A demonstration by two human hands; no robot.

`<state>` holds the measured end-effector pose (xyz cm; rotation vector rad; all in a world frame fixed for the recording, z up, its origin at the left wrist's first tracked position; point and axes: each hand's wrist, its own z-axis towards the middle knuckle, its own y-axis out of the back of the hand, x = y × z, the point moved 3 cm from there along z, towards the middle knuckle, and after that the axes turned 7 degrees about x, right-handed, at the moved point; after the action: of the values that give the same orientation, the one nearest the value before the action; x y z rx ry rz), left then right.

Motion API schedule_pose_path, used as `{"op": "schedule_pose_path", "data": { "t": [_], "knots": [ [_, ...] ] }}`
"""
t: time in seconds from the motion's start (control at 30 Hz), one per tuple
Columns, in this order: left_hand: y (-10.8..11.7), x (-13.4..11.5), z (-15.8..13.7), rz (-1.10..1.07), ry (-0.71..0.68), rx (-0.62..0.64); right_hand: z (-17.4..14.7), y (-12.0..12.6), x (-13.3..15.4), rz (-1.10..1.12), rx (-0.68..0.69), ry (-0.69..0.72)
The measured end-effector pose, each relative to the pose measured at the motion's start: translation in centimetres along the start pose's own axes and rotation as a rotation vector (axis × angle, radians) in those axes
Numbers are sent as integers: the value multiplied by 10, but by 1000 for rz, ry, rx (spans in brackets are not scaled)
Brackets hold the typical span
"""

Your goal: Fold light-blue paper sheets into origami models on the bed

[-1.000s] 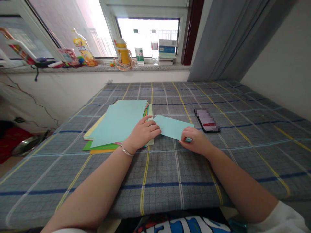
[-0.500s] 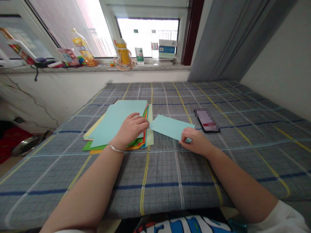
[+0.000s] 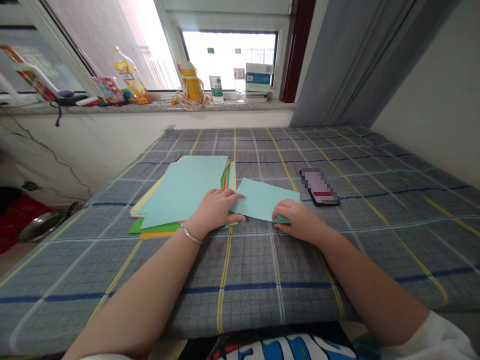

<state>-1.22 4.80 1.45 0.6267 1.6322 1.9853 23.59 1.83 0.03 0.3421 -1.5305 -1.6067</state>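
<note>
A light blue sheet of paper (image 3: 258, 197), narrow and possibly folded, lies slanted on the checked cloth between my hands. My left hand (image 3: 219, 207), wearing a silver bangle (image 3: 191, 234), rests at its left end with thumb and fingers spread apart. At the near right corner, my right hand (image 3: 296, 217) grips the paper between curled fingers and thumb. Left of it a stack of coloured paper has a light blue sheet (image 3: 183, 185) on top; green and orange edges stick out below. My left hand partly covers the stack's near right side.
A phone (image 3: 320, 187) lies to the right of the paper on the grey checked cloth (image 3: 255, 270). Beyond, the windowsill holds an orange drink bottle (image 3: 131, 77), a yellow flask (image 3: 192, 87), a white-and-green tube (image 3: 216, 89) and stacked boxes (image 3: 258, 77).
My left hand has shifted right and nearer, its thumb and fingers now spread over the paper's left end. My right hand has moved slightly left, still gripping the near right corner.
</note>
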Motion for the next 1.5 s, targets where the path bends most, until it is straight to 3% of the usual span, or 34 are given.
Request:
{"op": "schedule_pose_path", "data": {
  "t": [0.3, 0.43, 0.6, 0.7, 0.87, 1.03, 1.13, 1.27, 1.37, 1.5],
  "knots": [
    [-8, -7, 2, 55, -57, 39, -21, -1, -25, -174, 236, -250],
    [-6, -6, 1, 74, 14, -8, -22, -2, -34, -246, 203, -316],
    [-1, -2, 2, 84, 261, -64, -21, 8, -40, -274, 72, -229],
    [-1, 2, 3, -96, 359, -48, -20, 17, -39, -263, 19, -180],
    [-1, 10, 2, -563, 469, -135, -16, 24, -27, -167, -109, -114],
    [-6, 5, 5, -691, 514, -222, -10, 23, -10, -13, -232, 72],
    [-13, 0, 9, -789, 536, -240, -6, 19, 0, 1, -264, 92],
    [-15, -11, 12, -859, 480, -250, -3, 16, 13, -53, -316, 40],
    [-7, -24, 11, -920, 372, -273, -2, 18, 21, -58, -398, 86],
    [6, -45, 8, -1060, 60, -288, 0, 23, 27, -137, -564, 109]
  ]
}}
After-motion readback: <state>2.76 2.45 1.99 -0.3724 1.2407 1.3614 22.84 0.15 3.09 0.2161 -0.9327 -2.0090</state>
